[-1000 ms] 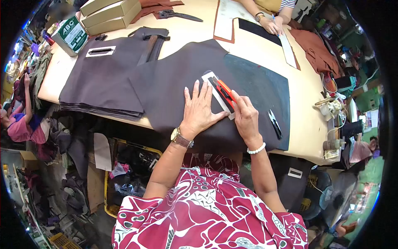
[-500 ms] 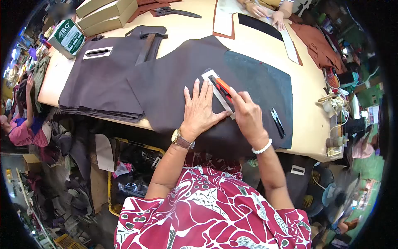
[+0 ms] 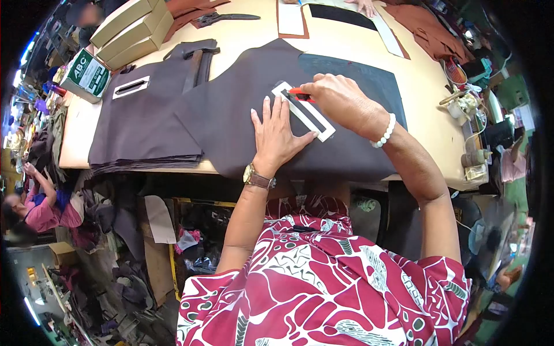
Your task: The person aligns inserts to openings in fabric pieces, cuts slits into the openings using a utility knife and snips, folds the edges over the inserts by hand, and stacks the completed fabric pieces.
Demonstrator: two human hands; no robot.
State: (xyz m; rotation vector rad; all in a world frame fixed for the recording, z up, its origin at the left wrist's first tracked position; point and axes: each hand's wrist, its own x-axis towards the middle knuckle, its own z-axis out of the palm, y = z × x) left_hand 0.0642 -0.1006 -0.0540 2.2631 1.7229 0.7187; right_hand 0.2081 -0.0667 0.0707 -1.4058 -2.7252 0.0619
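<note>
A white frame-shaped template (image 3: 326,135) with a long slot lies slantwise on a dark brown sheet (image 3: 242,81), perhaps leather. My left hand (image 3: 272,138) presses flat at its left side, fingers spread, the thumb at the lower end. In my right hand (image 3: 349,106) is a red and black utility knife (image 3: 302,96); its tip is at the slot's upper end. Beneath the sheet a dark cutting mat (image 3: 369,81) shows on the right. My right arm hides the place where the thread snips lay.
On the left sits a stack of brown pieces (image 3: 138,127) with another slotted template (image 3: 130,87) on top. Large scissors (image 3: 228,19), cardboard boxes (image 3: 133,29) and an ABC box (image 3: 86,75) stand farther back. Across the table another person's hand (image 3: 363,6) rests near white strips.
My right hand has turned and moved with the knife to the template's upper end, uncovering the slot. My left hand stays on the template. The whole view has shifted slightly.
</note>
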